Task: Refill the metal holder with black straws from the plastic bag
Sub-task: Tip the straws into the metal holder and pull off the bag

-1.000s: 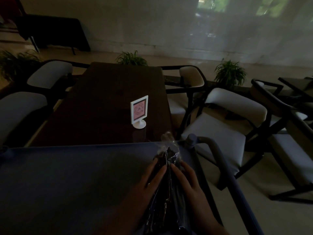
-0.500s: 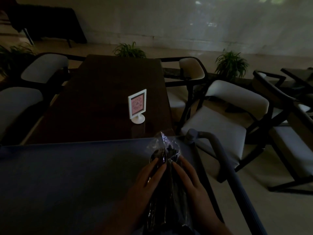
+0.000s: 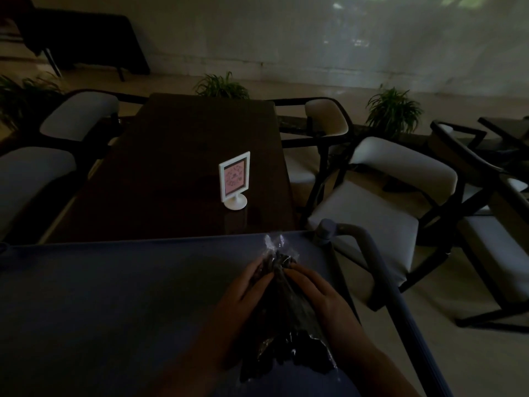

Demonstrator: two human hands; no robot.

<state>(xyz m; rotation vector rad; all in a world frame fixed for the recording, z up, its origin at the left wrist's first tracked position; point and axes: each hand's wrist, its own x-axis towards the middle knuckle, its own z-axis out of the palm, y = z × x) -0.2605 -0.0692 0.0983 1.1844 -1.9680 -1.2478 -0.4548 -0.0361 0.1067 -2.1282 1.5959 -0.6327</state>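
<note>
A clear plastic bag of black straws (image 3: 282,316) lies on the grey cart top (image 3: 114,296) near its right edge. The bag's bunched neck (image 3: 274,247) points away from me. My left hand (image 3: 243,293) grips the bag from the left and my right hand (image 3: 317,293) grips it from the right, the fingertips of both meeting near the neck. No metal holder is in view. The scene is very dim.
Beyond the cart stands a dark wooden table (image 3: 183,167) with a white framed sign (image 3: 234,180) on it. Padded chairs (image 3: 380,210) flank the table on both sides. The cart's curved handle (image 3: 380,270) runs along its right. Potted plants (image 3: 393,110) line the far wall.
The view has tilted down a little. Both hands have slid slightly up the bag toward its neck, and the neck looks more tightly bunched.
</note>
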